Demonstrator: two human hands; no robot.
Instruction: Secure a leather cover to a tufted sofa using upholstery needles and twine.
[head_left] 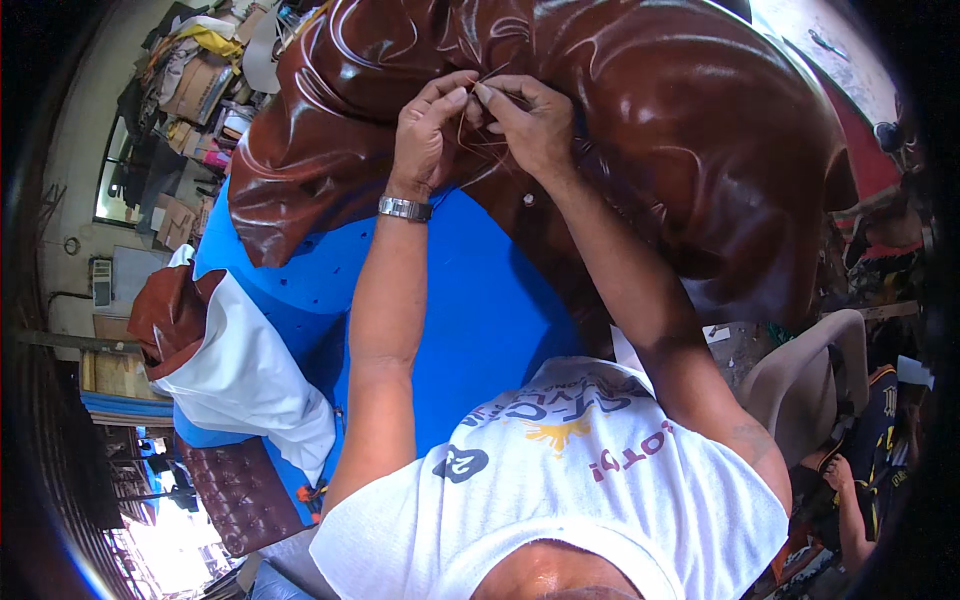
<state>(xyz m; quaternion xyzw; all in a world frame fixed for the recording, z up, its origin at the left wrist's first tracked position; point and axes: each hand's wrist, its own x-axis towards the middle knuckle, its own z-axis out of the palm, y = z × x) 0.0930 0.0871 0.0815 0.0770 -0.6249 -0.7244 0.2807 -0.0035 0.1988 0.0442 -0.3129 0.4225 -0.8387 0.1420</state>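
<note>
Both my hands are raised over a glossy brown leather-like sheet (690,130), their fingertips close together. My left hand (428,132), below a wrist with a metal watch (405,208), pinches a thin reddish thread (484,152). Thumb and forefinger of my right hand (536,122) are pressed together on the same thread, just beside the left fingertips. Loose strands hang below the fingers against the brown sheet. The sheet lies in folds and puckers over blue foam (470,290), which shows bare between my forearms. A small pale button-like spot (528,200) sits on the brown material.
A rolled piece of white-backed brown material (240,350) stands at the left. Below it are a tufted dark brown panel (238,490) and an orange-handled tool (312,494). Piled boxes and scraps (195,90) fill the far left. Another person's arm (848,505) and a beige chair (815,370) are at right.
</note>
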